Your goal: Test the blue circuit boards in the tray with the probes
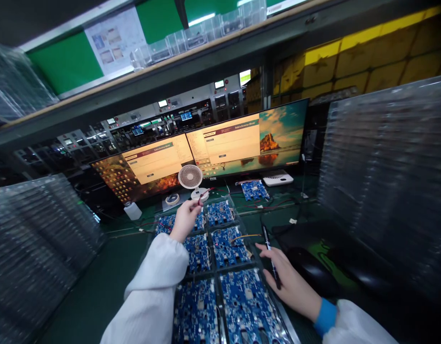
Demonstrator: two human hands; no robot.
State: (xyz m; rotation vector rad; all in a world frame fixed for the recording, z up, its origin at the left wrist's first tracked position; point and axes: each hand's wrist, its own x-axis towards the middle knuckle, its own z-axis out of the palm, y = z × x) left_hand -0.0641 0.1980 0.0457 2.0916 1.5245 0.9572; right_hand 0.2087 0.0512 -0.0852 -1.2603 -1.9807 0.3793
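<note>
My left hand [184,220] reaches over the far left boards, thumb and fingers pinched on the end of a thin red wire [200,200]. Dark-capped and slim, a pen [266,239] is held in my right hand [286,277], beside the tray's right edge; its index finger stretches toward the boards. Between my hands lies a clear compartmented tray [215,273] of blue circuit boards [247,303], in two columns. A yellow wire [249,235] runs from a middle right board [225,246], where a small red light shows. My left hand partly hides the far left board.
Behind the tray stand a small white fan [190,177], a tape roll [172,198], a white bottle [133,210] and two monitors [285,134]. Another blue board [255,190] lies back right. Stacked clear trays [385,191] rise at both sides. A black mouse [311,270] is near my right wrist.
</note>
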